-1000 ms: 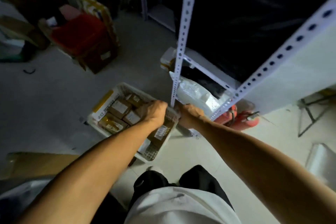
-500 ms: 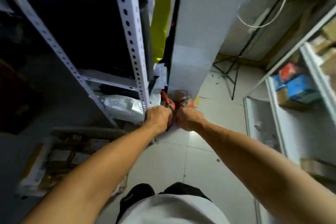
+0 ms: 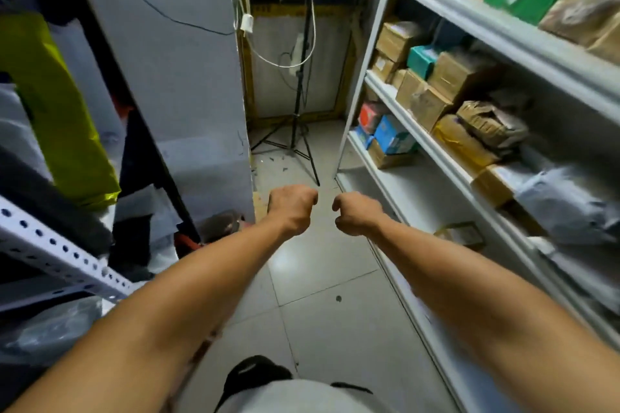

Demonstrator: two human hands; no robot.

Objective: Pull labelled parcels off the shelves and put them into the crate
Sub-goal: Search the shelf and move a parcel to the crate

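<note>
I record a change of station. Half a second ago both hands hung over red canisters at the foot of the perforated rack; a second ago they were at the rim of the crate of labelled boxes. Now the view has swung round to an aisle, and the crate is out of sight; I cannot say where it stands relative to the hands.

The left hand (image 3: 292, 209) and the right hand (image 3: 356, 214) are held out in front, close beside each other but not touching. On each, the fingers are curled into a loose fist and I see nothing held in either. The frame is motion-blurred, so finer finger detail is not reliable.

The task's goods now lie to the right of the right hand: a white shelf unit (image 3: 469, 20) loaded with parcels. A row of brown boxes (image 3: 432, 90) sits above and beyond the right hand; a grey bag (image 3: 563, 204) lies further right at about hand height; a small flat packet (image 3: 461, 234) lies on the lower shelf, nearest the right wrist. A blue box (image 3: 392, 134) sits deeper in.

To the left of the left hand stand the perforated rack (image 3: 67, 255) and a yellow bag (image 3: 57, 111). Ahead of both hands is a tripod (image 3: 297, 131) on the tiled floor (image 3: 318, 278).

My judgement: one drop into the crate is finished and the next pick has not begun. The hands must turn right to reach any parcel.
</note>
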